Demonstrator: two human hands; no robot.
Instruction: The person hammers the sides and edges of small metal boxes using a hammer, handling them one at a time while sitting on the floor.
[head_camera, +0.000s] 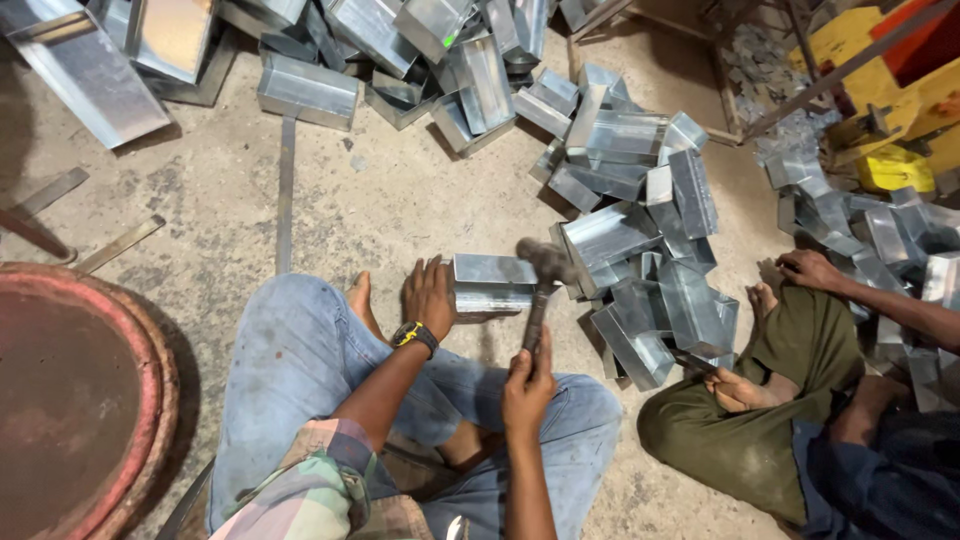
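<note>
Left hand (430, 296) spread flat, pressing the sheet-metal box (493, 283) on the floor (just beyond the knees, at twelve o'clock). Right hand (527, 383) closed around the hammer (541, 283), head over the box. At three o'clock, co-worker's hand (808, 270) among metal boxes.

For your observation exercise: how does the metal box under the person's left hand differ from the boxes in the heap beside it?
The held box lies apart on the floor, steadied by the left hand, with the hammer in the right hand above it. The heap boxes lie jumbled, tilted and untouched. Both are shiny grey sheet metal.
</note>
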